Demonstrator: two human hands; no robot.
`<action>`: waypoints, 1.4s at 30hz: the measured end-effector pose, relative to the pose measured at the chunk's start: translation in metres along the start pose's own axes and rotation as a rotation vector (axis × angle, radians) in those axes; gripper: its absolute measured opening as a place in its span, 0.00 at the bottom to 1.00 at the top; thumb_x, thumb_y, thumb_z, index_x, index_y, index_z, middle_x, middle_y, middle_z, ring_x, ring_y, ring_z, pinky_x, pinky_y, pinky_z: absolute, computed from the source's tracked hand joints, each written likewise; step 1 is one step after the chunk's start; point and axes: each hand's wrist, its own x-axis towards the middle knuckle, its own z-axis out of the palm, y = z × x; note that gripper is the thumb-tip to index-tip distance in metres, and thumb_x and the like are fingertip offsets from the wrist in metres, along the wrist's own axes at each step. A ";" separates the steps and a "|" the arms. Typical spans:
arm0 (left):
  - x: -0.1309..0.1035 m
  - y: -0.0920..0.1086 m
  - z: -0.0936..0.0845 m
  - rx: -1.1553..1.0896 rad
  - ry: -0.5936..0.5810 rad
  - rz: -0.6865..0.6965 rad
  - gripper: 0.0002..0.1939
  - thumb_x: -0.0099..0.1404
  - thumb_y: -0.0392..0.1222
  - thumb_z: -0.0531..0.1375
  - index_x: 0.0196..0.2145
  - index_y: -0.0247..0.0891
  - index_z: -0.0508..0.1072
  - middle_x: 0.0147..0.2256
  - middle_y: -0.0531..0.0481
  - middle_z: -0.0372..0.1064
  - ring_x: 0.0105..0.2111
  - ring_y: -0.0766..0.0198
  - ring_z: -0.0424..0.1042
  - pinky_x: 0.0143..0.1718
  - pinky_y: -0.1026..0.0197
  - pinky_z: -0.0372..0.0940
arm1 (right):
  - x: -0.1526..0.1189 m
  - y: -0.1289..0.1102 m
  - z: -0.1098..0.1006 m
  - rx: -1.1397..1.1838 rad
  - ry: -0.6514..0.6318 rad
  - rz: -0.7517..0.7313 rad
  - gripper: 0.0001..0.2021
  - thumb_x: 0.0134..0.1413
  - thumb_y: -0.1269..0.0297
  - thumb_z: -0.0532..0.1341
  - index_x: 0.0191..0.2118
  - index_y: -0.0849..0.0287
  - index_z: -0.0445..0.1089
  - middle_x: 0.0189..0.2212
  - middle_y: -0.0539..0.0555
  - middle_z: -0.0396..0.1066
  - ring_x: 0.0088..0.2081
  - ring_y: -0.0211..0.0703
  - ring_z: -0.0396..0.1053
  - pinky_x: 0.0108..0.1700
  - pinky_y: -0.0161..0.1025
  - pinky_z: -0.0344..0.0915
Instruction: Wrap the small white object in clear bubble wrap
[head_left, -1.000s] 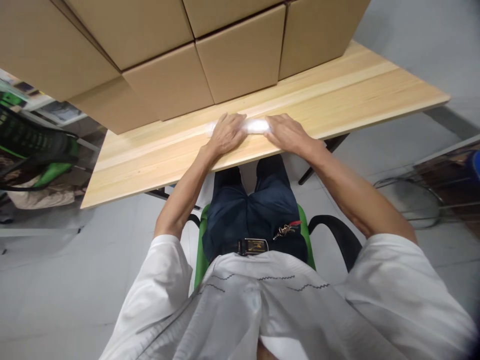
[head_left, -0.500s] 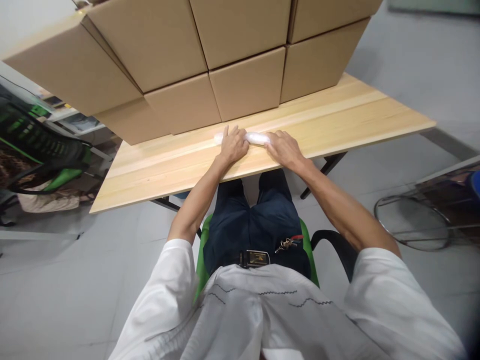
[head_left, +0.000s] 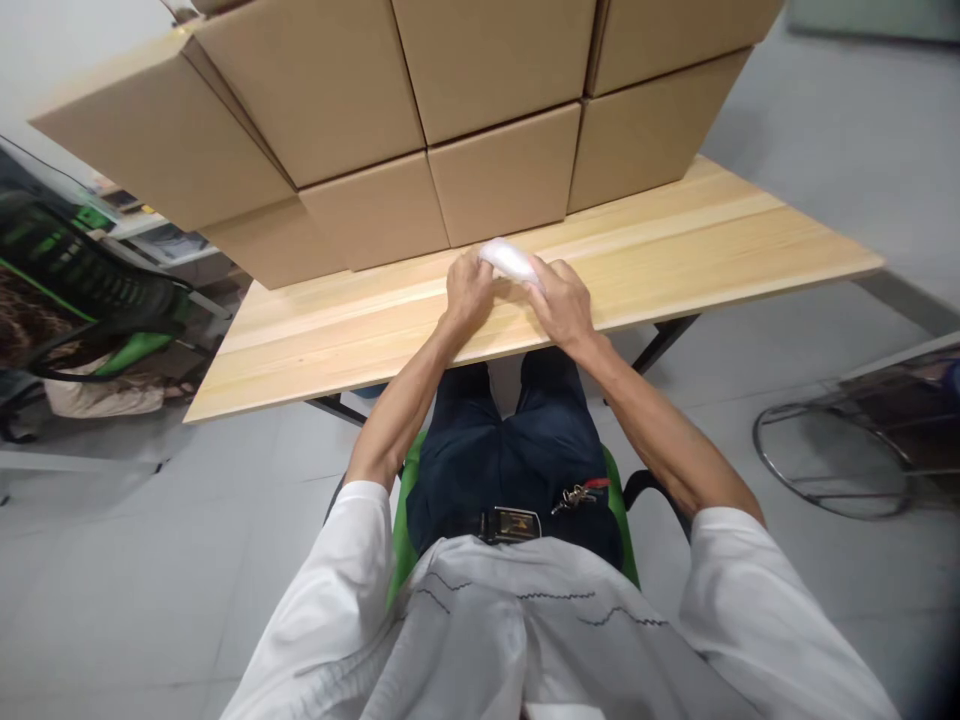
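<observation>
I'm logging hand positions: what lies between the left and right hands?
In the head view, a white elongated item spans from the left hand to the right hand.

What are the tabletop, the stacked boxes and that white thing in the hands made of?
Tabletop: looks like wood, pale and smooth, given its long grain streaks; solid or veneer, I can't tell.
Boxes: seemingly brown cardboard, matt, from their plain flat faces and crisp edges.
White thing: possibly soft plastic, slightly glossy, judging by its pale sheen; blur leaves it open.
</observation>
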 end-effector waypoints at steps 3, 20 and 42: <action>0.002 0.018 0.008 -0.394 0.158 -0.139 0.13 0.87 0.39 0.65 0.39 0.46 0.80 0.42 0.49 0.87 0.54 0.51 0.88 0.59 0.51 0.80 | 0.004 -0.018 0.003 -0.052 0.039 -0.024 0.38 0.91 0.49 0.54 0.95 0.54 0.66 0.67 0.71 0.81 0.70 0.76 0.77 0.75 0.69 0.79; -0.046 0.041 0.017 -1.168 0.137 -0.495 0.17 0.93 0.46 0.59 0.48 0.39 0.83 0.46 0.44 0.90 0.56 0.50 0.93 0.62 0.51 0.85 | 0.013 -0.030 0.033 -0.084 0.005 -0.049 0.38 0.91 0.59 0.53 0.97 0.57 0.62 0.66 0.74 0.85 0.68 0.77 0.80 0.75 0.74 0.82; -0.022 0.012 0.021 -0.926 0.177 -0.532 0.20 0.86 0.56 0.76 0.42 0.42 0.76 0.37 0.50 0.81 0.49 0.54 0.91 0.57 0.52 0.87 | 0.002 -0.072 0.038 -0.082 -0.161 -0.061 0.38 0.88 0.61 0.51 0.92 0.70 0.64 0.90 0.80 0.66 0.85 0.81 0.69 0.88 0.77 0.67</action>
